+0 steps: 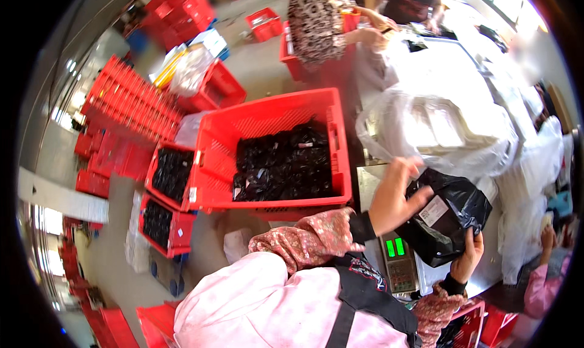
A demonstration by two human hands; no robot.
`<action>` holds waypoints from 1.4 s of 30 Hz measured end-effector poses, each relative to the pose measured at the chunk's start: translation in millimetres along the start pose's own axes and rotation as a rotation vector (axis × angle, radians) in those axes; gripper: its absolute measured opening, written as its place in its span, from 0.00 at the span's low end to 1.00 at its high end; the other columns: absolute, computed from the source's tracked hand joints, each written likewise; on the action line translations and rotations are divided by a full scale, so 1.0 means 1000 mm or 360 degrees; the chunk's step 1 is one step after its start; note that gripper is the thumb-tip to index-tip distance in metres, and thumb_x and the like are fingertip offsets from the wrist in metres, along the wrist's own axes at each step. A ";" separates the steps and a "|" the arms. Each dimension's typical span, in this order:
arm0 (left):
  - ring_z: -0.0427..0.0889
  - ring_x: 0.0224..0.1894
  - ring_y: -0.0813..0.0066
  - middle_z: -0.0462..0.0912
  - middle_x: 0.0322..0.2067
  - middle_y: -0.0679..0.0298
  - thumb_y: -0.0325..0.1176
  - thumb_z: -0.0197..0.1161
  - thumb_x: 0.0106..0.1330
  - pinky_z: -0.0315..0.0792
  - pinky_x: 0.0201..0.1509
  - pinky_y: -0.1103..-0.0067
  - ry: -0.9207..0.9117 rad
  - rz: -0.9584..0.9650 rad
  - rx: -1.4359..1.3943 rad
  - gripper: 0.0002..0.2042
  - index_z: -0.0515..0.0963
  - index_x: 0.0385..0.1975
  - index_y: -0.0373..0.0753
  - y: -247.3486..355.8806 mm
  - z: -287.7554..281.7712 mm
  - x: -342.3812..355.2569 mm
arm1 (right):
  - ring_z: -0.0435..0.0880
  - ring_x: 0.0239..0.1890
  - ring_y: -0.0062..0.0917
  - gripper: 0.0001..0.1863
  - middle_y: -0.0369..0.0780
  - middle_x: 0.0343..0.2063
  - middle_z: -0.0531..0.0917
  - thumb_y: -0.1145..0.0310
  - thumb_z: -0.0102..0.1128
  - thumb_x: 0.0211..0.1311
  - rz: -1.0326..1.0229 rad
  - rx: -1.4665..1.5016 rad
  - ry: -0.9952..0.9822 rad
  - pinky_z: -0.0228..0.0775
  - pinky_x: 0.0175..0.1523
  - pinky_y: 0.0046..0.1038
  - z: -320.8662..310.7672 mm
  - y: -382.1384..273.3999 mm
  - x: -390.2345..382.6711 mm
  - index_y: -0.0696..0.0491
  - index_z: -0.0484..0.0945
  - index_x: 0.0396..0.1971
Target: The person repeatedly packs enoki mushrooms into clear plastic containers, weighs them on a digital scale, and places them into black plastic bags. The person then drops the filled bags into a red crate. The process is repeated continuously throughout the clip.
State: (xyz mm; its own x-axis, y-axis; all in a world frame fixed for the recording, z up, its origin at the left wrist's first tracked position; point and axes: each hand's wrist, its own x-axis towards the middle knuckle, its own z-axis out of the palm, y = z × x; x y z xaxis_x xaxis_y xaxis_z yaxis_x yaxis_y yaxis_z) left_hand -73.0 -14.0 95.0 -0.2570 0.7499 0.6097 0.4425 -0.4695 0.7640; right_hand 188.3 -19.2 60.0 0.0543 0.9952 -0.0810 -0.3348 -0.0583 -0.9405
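A black plastic bag package (455,205) with a white label (432,210) sits over the weighing scale, whose green-lit display (395,247) shows beside it. My right hand (467,258) grips the package at its near right edge, thumb on top and the other fingers partly hidden below. Over the package's left side is my left hand (394,196), its fingers apart and slightly blurred. Whether its thumb touches the plastic I cannot tell. Just beyond the package, clear plastic sheeting (389,129) covers pale trays (435,126) on the table.
To my left stands a large red crate (274,102) holding several black packages (286,159). Smaller red crates (182,229) with black packages are beside it, and stacked red crates (131,99) lie farther left. A person in a patterned sleeve (316,23) works at the far table end; another pink sleeve (541,290) shows at right.
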 end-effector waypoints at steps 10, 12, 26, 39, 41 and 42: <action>0.69 0.26 0.67 0.67 0.24 0.59 0.28 0.59 0.60 0.66 0.31 0.74 -0.0462 -0.0423 -0.0349 0.06 0.68 0.28 0.35 -0.016 -0.027 -0.031 | 0.78 0.47 0.26 0.19 0.37 0.47 0.79 0.63 0.57 0.62 0.0355 0.0691 -0.0205 0.68 0.55 0.32 -0.016 -0.004 -0.001 0.51 0.72 0.53; 0.70 0.26 0.74 0.67 0.23 0.62 0.29 0.58 0.62 0.66 0.31 0.76 -0.0385 -0.0581 -0.0210 0.07 0.68 0.27 0.34 -0.043 -0.047 -0.026 | 0.77 0.46 0.25 0.17 0.37 0.45 0.79 0.64 0.56 0.63 0.0208 0.0641 -0.0204 0.68 0.55 0.30 -0.028 -0.016 0.001 0.51 0.73 0.51; 0.74 0.34 0.51 0.73 0.28 0.54 0.28 0.54 0.57 0.69 0.39 0.66 -0.0931 -0.0365 -0.0174 0.06 0.70 0.32 0.35 0.009 -0.037 -0.038 | 0.56 0.23 0.11 0.10 0.29 0.22 0.61 0.65 0.50 0.67 -0.0022 -0.0422 -0.0284 0.47 0.29 0.14 0.025 -0.014 -0.040 0.52 0.64 0.28; 0.75 0.43 0.82 0.79 0.40 0.67 0.31 0.53 0.69 0.68 0.51 0.82 -0.0234 -0.1058 -0.1155 0.09 0.74 0.42 0.33 -0.008 -0.065 0.002 | 0.67 0.17 0.13 0.17 0.30 0.14 0.72 0.59 0.56 0.65 0.0181 -0.1095 0.0098 0.58 0.23 0.19 -0.089 0.138 -0.014 0.54 0.73 0.20; 0.75 0.41 0.84 0.79 0.40 0.68 0.29 0.56 0.68 0.68 0.50 0.84 -0.0430 -0.1186 -0.1226 0.08 0.74 0.42 0.33 -0.021 -0.066 0.018 | 0.64 0.19 0.11 0.15 0.27 0.17 0.72 0.61 0.55 0.65 0.0339 -0.0423 0.0215 0.56 0.26 0.17 -0.074 0.114 -0.018 0.53 0.74 0.21; 0.75 0.40 0.84 0.79 0.40 0.68 0.29 0.56 0.68 0.68 0.49 0.85 -0.0422 -0.1087 -0.1152 0.08 0.74 0.42 0.33 -0.029 -0.054 0.020 | 0.62 0.18 0.08 0.10 0.25 0.18 0.72 0.61 0.57 0.64 0.0279 -0.0397 0.0176 0.51 0.25 0.14 -0.087 0.100 -0.027 0.49 0.77 0.25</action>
State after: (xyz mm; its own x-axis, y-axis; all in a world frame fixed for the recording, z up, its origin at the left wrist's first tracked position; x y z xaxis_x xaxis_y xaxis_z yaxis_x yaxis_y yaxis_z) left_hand -137.1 -10.6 96.1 -0.0227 0.9997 -0.0013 -0.3732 -0.0073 0.9277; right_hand 235.7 -58.2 -60.2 0.1227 0.9546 -0.2715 -0.1082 -0.2590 -0.9598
